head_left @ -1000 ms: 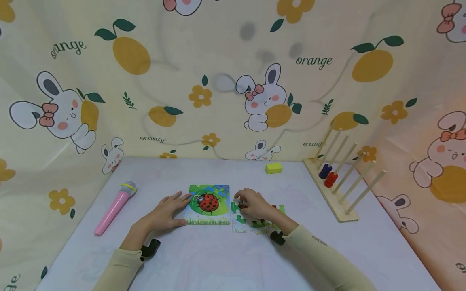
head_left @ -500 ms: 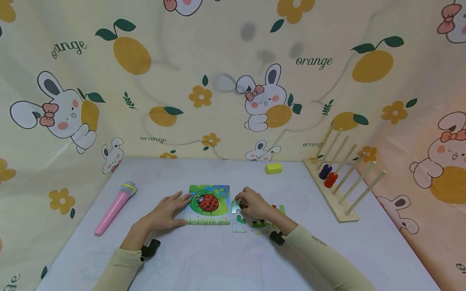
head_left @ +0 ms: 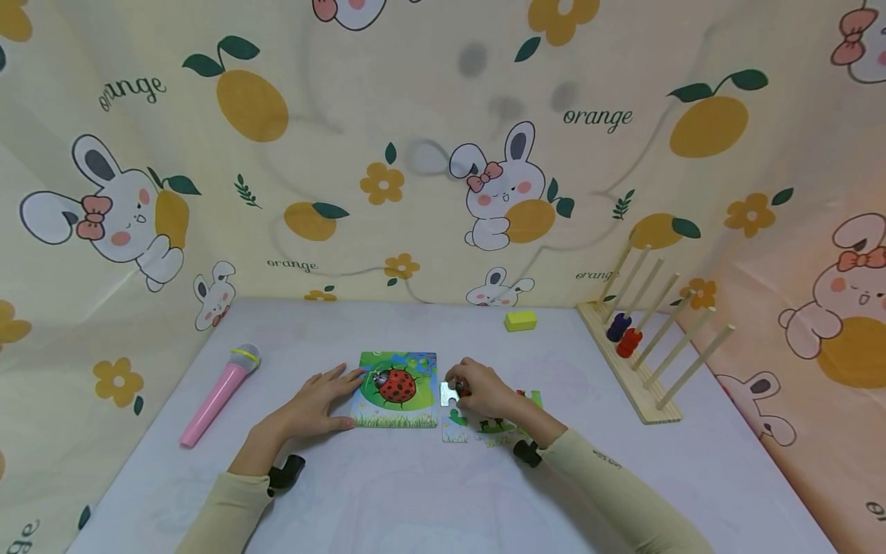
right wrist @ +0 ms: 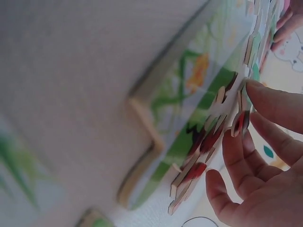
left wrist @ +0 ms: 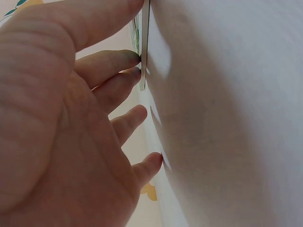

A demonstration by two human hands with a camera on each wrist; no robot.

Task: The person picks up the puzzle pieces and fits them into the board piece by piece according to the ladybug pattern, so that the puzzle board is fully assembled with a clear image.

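Note:
On the table in the head view lies a square ladybug picture board [head_left: 396, 390]. My left hand [head_left: 317, 405] rests at its left side with fingers spread. In the left wrist view, the thumb and two fingertips [left wrist: 134, 59] are at the board's edge. Right of the board, my right hand [head_left: 481, 388] pinches a jigsaw piece [right wrist: 241, 111] with some red on it, between thumb and fingers. Other jigsaw pieces [head_left: 454, 431], printed with grass and green, lie beneath that hand and are partly hidden by it.
A pink toy microphone [head_left: 220, 396] lies at the left. At the back sits a yellow block [head_left: 521, 321]. A wooden peg rack [head_left: 633, 369] with purple and red beads [head_left: 629, 342] stands at the right. Patterned cloth [head_left: 415, 154] hangs behind the table.
Between the right fingers the jigsaw piece tilts, and its visible part turns from green to a bright white glare. The left hand and ladybug board stay in place.

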